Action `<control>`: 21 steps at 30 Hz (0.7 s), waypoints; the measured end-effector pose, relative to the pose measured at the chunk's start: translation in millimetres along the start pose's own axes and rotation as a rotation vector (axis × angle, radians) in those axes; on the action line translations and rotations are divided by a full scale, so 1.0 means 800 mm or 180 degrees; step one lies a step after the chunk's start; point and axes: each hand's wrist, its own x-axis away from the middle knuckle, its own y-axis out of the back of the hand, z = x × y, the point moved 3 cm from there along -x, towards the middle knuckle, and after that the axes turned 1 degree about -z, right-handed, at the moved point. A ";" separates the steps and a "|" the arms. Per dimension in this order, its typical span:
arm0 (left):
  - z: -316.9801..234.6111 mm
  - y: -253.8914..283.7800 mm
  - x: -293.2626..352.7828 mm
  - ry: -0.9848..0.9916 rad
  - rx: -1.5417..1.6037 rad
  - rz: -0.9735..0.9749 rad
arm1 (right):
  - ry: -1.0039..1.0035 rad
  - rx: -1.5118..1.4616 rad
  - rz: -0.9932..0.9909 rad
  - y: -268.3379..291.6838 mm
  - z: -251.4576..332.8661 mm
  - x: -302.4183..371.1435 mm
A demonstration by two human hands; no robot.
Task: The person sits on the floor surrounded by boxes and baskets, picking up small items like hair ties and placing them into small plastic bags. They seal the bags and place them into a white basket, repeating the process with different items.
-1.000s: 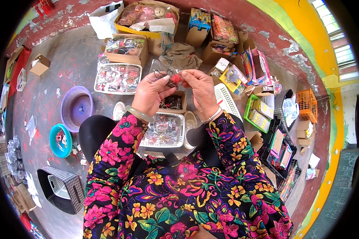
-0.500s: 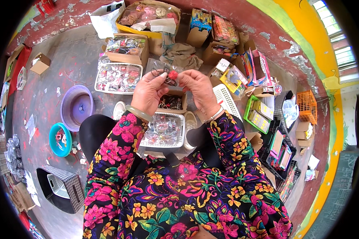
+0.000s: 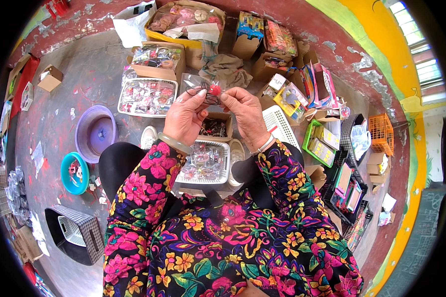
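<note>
"Red and fuzzy-looking, a small round ornament (image 3: 214, 89) is held up between the 2 hands. What comes with it?"

"Thin dark elastic-looking loops (image 3: 211, 100) and a clear plastic bag (image 3: 192, 81). Whether the ornament lies fully inside the bag, I cannot tell."

"How are the fingers, please?"

"On the left hand (image 3: 183, 119), thumb and forefinger are pressed together, pinching the bag and loops. On the right hand (image 3: 247, 116), thumb and forefinger pinch the other side of the bag, just beside the ornament. If they also touch the ornament, I cannot tell."

"And what is below?"

"1 brown cardboard box (image 3: 229, 127) with dark items. Nearer to the body stands 1 white plastic basket (image 3: 227, 166), filled with clear packets."

"Something at the left?"

"Yes, 2 round basins on the floor: 1 purple basin (image 3: 95, 148) and 1 smaller turquoise basin (image 3: 65, 174)."
</note>
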 end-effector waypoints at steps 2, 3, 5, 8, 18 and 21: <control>-0.001 0.003 -0.003 -0.0068 0.0001 -0.0088 | 0.0035 -0.0002 -0.0083 -0.001 0.002 0.001; -0.002 0.005 -0.004 -0.0107 -0.0001 -0.0130 | -0.0062 -0.0008 -0.0163 -0.001 0.004 0.000; 0.000 0.011 -0.007 -0.0086 -0.0087 -0.0055 | -0.0255 -0.0021 -0.0324 0.000 0.006 -0.003; 0.006 0.010 -0.003 0.0029 -0.0279 0.0022 | -0.0218 0.0006 -0.0212 0.003 -0.003 -0.003; -0.011 0.015 -0.001 0.0053 -0.0865 -0.0244 | -0.0323 -0.0141 -0.0032 0.022 0.000 0.003; -0.009 0.018 0.002 -0.0022 -0.1061 -0.0246 | -0.0356 -0.0018 0.0044 0.027 -0.007 0.007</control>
